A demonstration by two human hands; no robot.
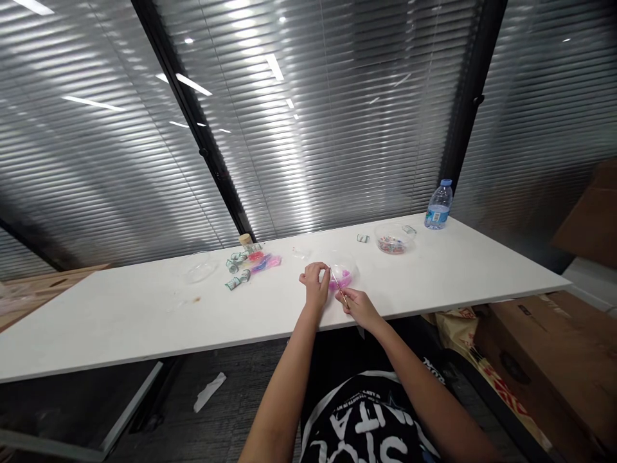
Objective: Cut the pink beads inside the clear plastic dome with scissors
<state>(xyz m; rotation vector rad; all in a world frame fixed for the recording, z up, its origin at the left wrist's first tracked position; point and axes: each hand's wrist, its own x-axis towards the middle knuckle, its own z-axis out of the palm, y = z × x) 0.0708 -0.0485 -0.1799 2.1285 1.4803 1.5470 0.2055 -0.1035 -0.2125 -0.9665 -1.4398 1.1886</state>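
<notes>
Near the table's front edge, my right hand (359, 307) is closed on a thin gold-brown stick (339, 289) that slants up and to the left. Beside it, my left hand (317, 281) is pinched close to the stick's upper tip; whatever lies between its fingers is too small to make out. Just behind my hands is a clear round plastic bowl (350, 262) with bright pink material (345, 279) in it. My fingers partly cover the bowl.
Crumpled green-white packets (233, 283) and pink and purple bags (265, 262) lie left of my hands. A clear lid (200, 271) is farther left. At right stand a bowl of colourful beads (391, 244) and a water bottle (438, 207). Cardboard boxes (554, 360) sit below right.
</notes>
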